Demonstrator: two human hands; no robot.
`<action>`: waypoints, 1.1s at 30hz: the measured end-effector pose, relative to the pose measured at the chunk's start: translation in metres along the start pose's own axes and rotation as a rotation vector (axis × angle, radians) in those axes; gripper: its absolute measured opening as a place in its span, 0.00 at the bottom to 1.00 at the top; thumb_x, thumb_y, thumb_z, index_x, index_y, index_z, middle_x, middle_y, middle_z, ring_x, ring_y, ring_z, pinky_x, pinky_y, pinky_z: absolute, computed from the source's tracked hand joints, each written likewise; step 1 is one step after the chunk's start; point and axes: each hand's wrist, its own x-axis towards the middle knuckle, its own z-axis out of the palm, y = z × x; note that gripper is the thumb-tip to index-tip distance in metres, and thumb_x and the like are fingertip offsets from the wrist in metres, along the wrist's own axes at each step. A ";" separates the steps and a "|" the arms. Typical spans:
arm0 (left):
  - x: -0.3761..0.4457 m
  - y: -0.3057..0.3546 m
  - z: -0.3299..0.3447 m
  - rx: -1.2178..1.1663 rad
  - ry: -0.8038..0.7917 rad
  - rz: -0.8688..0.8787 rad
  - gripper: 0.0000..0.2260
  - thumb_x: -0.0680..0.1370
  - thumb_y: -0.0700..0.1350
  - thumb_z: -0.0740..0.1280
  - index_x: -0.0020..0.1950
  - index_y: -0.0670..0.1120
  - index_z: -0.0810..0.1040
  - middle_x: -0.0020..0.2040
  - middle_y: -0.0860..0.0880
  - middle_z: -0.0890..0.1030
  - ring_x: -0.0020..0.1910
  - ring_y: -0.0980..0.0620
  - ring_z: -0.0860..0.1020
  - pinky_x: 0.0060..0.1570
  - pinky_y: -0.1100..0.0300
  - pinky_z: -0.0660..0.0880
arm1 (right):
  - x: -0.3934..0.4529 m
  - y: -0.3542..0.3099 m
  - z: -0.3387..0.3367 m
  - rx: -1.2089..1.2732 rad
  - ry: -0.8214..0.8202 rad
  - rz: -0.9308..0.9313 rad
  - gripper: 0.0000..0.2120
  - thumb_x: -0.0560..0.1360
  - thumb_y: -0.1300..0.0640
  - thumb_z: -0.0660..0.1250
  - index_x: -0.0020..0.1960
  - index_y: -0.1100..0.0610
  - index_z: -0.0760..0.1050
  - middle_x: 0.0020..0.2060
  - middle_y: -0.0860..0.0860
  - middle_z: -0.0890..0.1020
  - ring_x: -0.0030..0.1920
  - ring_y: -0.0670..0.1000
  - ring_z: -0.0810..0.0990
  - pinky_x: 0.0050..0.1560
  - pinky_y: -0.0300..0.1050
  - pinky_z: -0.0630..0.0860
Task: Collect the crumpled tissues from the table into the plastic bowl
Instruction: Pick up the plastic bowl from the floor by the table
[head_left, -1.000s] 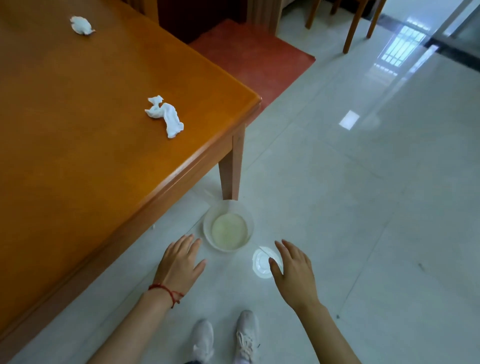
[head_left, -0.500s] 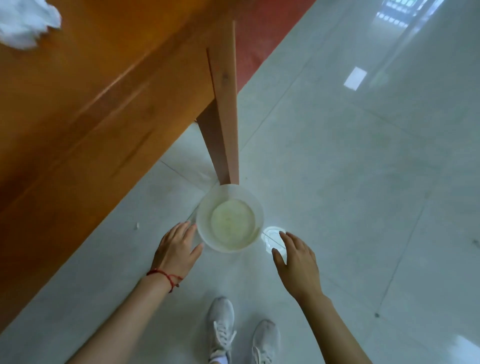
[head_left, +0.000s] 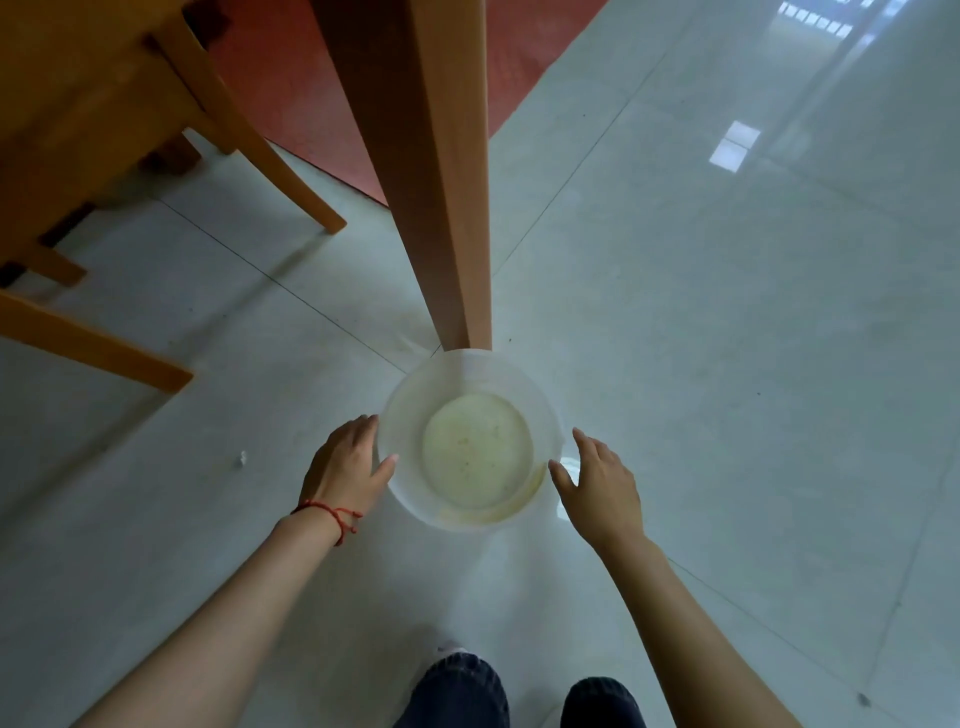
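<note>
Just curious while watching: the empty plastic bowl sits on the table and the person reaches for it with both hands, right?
Not quite. The head view shows the plastic bowl on the floor by the table leg; the left hand and right hand do reach for it.

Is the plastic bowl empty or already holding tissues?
Empty: the plastic bowl stands upright on the floor, its stained bottom fully visible, no tissue inside.

Pale glossy tiled floor (head_left: 727, 338) with thin grout lines; window glare at far right. Red mat (head_left: 311, 93) at the floor's far side. Wooden chair legs (head_left: 260, 140) stand at left, on the tiles. A small white scrap (head_left: 242, 458) lies on the floor at left. My dark trouser knees (head_left: 457, 691) at bottom edge.
</note>
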 end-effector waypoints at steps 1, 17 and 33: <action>0.004 -0.002 0.005 -0.022 -0.001 -0.019 0.16 0.73 0.46 0.63 0.58 0.40 0.71 0.56 0.40 0.77 0.57 0.40 0.74 0.54 0.48 0.73 | 0.006 0.000 0.004 0.004 -0.014 0.004 0.25 0.78 0.51 0.58 0.71 0.58 0.58 0.69 0.55 0.68 0.69 0.55 0.64 0.66 0.49 0.61; -0.002 0.012 0.037 -0.200 0.119 -0.158 0.18 0.70 0.33 0.61 0.59 0.40 0.73 0.46 0.33 0.79 0.47 0.34 0.77 0.49 0.48 0.74 | 0.011 0.020 0.014 0.343 0.047 0.071 0.17 0.71 0.63 0.60 0.60 0.57 0.72 0.47 0.54 0.81 0.42 0.56 0.80 0.46 0.50 0.77; -0.135 0.119 -0.075 -0.299 0.123 -0.054 0.24 0.69 0.32 0.63 0.65 0.43 0.72 0.52 0.37 0.80 0.47 0.38 0.79 0.53 0.50 0.77 | -0.143 0.000 -0.146 0.470 0.134 0.141 0.17 0.74 0.60 0.62 0.60 0.48 0.73 0.41 0.36 0.77 0.35 0.45 0.80 0.38 0.40 0.75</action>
